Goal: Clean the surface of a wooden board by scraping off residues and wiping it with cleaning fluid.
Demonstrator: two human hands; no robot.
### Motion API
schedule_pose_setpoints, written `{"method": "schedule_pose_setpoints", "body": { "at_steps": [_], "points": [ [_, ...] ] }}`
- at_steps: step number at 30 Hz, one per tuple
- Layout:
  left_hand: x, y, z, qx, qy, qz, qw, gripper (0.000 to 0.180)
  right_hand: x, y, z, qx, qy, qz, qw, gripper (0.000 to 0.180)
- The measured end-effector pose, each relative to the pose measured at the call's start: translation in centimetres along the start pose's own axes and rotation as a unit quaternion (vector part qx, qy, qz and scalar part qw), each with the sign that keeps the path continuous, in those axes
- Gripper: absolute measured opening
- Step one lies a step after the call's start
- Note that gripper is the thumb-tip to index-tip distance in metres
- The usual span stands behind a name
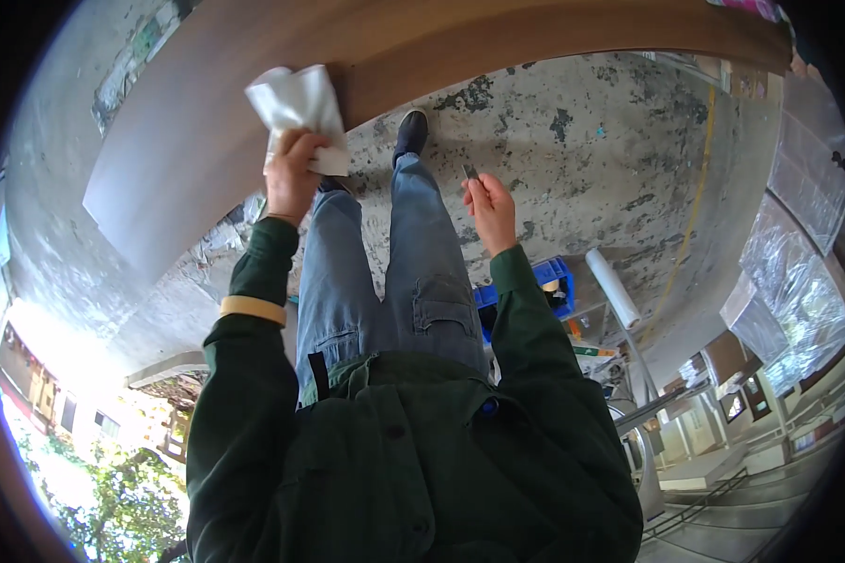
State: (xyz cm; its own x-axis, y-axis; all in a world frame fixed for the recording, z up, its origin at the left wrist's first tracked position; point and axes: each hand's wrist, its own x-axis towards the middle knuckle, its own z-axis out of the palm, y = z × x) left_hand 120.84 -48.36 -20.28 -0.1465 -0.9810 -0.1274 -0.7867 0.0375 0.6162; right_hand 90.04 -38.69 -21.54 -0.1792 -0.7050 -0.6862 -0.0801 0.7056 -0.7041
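My left hand [291,178] grips a crumpled white cloth [300,105] and presses it against the near edge of a large brown wooden board [197,141]. My right hand [490,212] is raised to the right of my legs, away from the board, and pinches a small dark flat object [469,172] between thumb and fingertips; I cannot make out what kind of object it is. Both arms wear dark green sleeves. A roll of tan tape [252,308] sits around my left forearm like a bracelet.
My blue-jeaned legs [413,263] and a black shoe [410,131] stand on a stained concrete floor [610,150]. A blue bin [546,281] and a white roll [614,287] lie at the right. Plastic-wrapped panels [798,281] lean at the far right, beside metal framing [657,403].
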Motion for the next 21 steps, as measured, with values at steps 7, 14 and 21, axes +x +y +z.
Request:
{"method": "schedule_pose_setpoints", "body": {
  "at_steps": [7,14,21],
  "points": [
    [9.1,9.6,6.9,-0.079,-0.089,0.070,0.990,0.036,-1.1,1.1,-4.0,0.079,0.016,0.039,0.996,0.015],
    [15.6,19.1,15.6,-0.081,0.001,0.145,0.986,0.022,-1.4,2.5,-7.9,0.090,0.050,0.042,0.994,0.012],
    [4.7,7.6,7.5,-0.080,0.007,-0.011,0.997,0.037,-0.2,2.1,-5.1,0.093,0.008,0.042,0.995,0.019]
  ]
}}
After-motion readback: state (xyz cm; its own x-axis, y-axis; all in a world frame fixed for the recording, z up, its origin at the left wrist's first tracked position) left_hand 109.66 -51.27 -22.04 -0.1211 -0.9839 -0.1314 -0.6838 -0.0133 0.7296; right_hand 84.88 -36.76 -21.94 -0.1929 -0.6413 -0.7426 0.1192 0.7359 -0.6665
